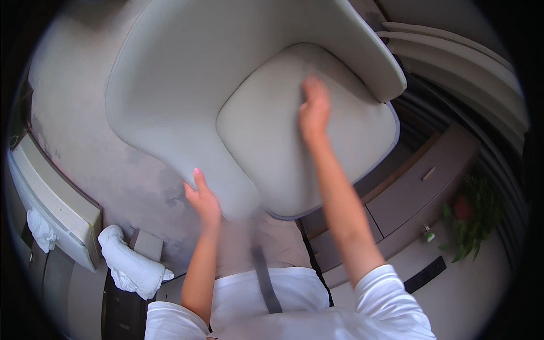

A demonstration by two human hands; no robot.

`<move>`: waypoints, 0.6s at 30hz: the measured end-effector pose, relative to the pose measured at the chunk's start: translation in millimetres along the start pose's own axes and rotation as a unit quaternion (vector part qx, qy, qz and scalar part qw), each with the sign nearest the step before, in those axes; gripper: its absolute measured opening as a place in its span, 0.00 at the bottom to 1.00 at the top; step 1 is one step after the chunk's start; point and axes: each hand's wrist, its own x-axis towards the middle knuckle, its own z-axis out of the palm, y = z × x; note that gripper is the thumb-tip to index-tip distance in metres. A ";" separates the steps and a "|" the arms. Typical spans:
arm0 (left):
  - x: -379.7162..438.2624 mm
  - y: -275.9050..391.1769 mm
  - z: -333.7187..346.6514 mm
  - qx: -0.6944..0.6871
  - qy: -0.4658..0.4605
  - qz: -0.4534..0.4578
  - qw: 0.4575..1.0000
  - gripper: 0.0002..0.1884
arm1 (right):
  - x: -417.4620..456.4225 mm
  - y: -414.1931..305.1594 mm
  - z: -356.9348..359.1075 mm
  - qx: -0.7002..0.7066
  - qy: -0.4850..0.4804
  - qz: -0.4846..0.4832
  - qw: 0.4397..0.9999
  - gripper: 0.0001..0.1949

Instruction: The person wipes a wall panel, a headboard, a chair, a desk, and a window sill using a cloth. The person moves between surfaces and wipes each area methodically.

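Observation:
A pale grey upholstered armchair [178, 76] with a curved shell back fills the upper middle, right in front of me. My left hand [205, 202] grips the edge of its near left arm, thumb on the inner face and fingers mostly hidden behind. Over the seat cushion [263, 140] is my right hand [315, 108], turned on its side with the fingers stretched out and slightly blurred. Nothing shows in it, though its palm is turned out of sight. Whether it presses on the cushion or hovers just above is unclear.
Brown drawers [418, 187] stand close on the right, with a potted plant [474, 216] and a dark flat object [425, 274] on top. Cream curtains [450, 59] hang beyond. At lower left lie a white bundled cloth [131, 263] and a mattress-like block [55, 199]. Patterned carpet [80, 106] covers the floor.

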 end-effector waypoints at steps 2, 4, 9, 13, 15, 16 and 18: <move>3.6 6.5 2.8 -0.001 -0.006 -0.002 1.000 0.26 | -102.7 -59.5 36.2 0.076 -0.108 -0.001 0.991 0.21; 5.5 18.5 3.5 -0.002 -0.012 0.007 1.000 0.26 | -189.8 -95.2 50.5 0.117 -0.257 -0.130 0.950 0.21; 14.4 16.3 4.2 -0.014 -0.022 -0.009 1.000 0.26 | -130.1 -33.3 5.5 0.096 -0.279 -0.077 0.952 0.19; 12.5 18.9 4.3 -0.038 -0.015 -0.019 0.999 0.26 | 15.0 54.9 -104.5 -0.096 -0.130 -0.154 0.975 0.21; 18.8 19.4 2.6 -0.023 -0.013 -0.037 0.999 0.27 | 23.3 62.0 -116.7 -0.091 -0.084 -0.125 0.984 0.22; 20.9 19.8 2.5 -0.024 -0.015 -0.031 0.999 0.28 | 15.1 58.4 -104.8 -0.066 -0.056 -0.107 0.990 0.23; 27.0 20.0 2.0 -0.023 -0.014 -0.020 0.999 0.30 | -13.6 37.7 -71.5 0.000 -0.029 -0.057 0.998 0.22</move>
